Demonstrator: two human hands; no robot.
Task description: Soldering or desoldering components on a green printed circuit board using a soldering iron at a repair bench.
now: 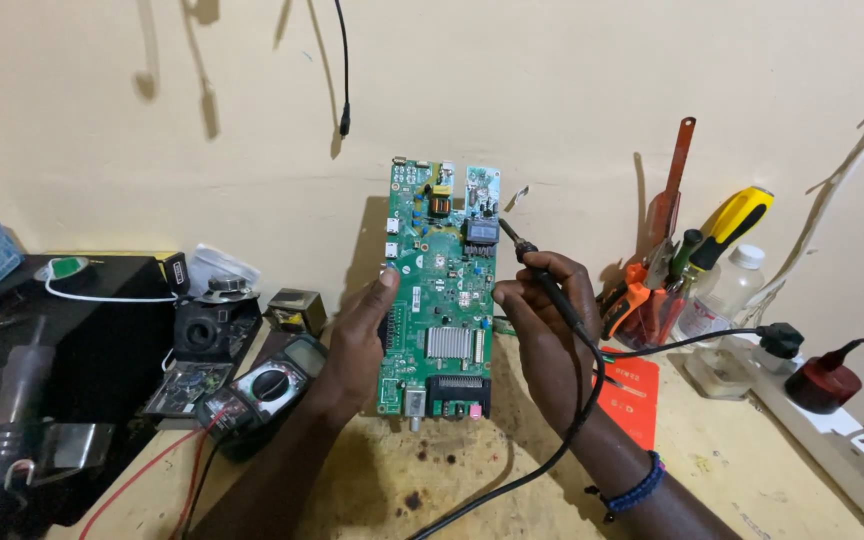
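Left hand (357,335) clamps the upright circuit board (440,290) at its edge, right hand (542,300) grips the soldering iron (537,268); a slip could likely scorch neighbouring parts.

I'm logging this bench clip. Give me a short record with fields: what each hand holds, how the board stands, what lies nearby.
left hand: grips the left edge of the green circuit board
right hand: holds a soldering iron, tip at the board's upper right
board: upright, bottom edge on the table
left of the board: multimeter
right of the board: orange booklet, tools in a holder
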